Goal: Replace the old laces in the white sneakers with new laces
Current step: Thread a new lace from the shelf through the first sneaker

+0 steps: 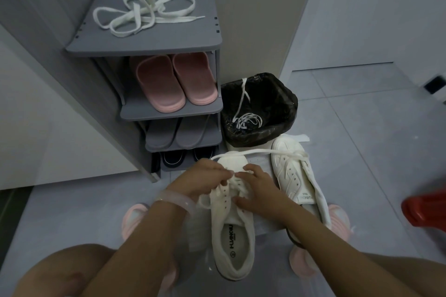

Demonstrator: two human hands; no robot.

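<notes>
Grey floor tiles (362, 128) — both hands, left hand (205, 179) and right hand (259, 189), pinch a lace (253, 152) over the sneaker (233, 236).

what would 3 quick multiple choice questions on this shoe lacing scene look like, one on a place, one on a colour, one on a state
1. Where does the loose bundle of white laces lie?
A. on top of the grey shoe rack
B. inside the red stool
C. on the pink slippers

2. What colour are the slippers on the rack's upper shelf?
A. black
B. pink
C. green

3. What are the hands doing?
A. hanging idle
B. lifting the bin
C. working a lace at the sneaker in front

Answers:
1. A, the bundle rests on the rack's top board.
2. B, both slippers are pink.
3. C, the left hand pinches a lace and the right hand holds the sneaker's eyelet area.
</notes>
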